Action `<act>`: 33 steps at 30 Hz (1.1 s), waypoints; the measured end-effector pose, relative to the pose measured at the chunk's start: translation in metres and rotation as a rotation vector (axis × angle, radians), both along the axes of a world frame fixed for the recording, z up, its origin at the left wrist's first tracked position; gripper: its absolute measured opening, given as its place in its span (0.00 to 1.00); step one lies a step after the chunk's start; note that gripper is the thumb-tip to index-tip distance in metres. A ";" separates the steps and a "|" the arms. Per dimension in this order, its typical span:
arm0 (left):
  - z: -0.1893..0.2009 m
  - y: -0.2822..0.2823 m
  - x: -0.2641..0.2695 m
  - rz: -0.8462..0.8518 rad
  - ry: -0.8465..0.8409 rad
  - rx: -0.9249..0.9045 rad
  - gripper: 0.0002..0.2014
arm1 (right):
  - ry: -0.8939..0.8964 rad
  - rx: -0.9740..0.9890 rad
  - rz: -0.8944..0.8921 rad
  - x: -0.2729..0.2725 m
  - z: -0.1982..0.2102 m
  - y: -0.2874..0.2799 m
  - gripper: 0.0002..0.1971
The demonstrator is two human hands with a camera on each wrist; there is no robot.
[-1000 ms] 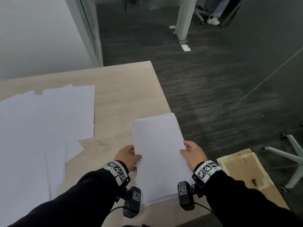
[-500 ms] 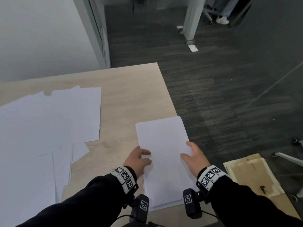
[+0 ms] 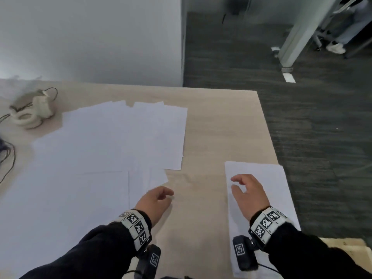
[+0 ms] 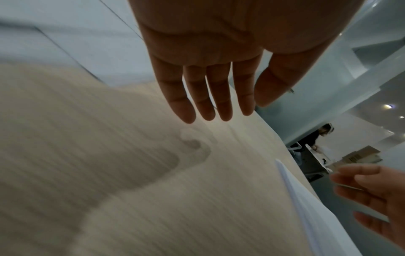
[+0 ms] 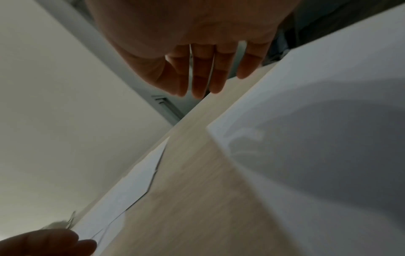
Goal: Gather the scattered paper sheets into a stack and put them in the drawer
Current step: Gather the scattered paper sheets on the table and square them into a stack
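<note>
Hovering above the tabletop, both hands hold nothing. The left hand hangs over bare wood just beside the near edge of the scattered paper sheets, its grip loose, fingers straight and slightly apart. The right hand floats over the gathered stack, which lies flat at the tabletop's right edge, well apart from the loose sheets; its grip is likewise wide, fingers relaxed. At the far left of the tabletop sit a pale device and dark cables. No drawer is in view.
</note>
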State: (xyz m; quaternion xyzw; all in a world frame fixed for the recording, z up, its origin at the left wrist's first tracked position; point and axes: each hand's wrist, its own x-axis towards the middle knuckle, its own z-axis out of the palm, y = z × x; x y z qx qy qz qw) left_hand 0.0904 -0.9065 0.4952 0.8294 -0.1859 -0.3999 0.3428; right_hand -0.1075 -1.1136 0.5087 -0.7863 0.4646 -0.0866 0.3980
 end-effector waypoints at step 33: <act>-0.050 0.099 0.227 -0.533 -0.509 0.394 0.41 | 0.636 -0.077 0.457 0.237 -0.038 0.121 0.32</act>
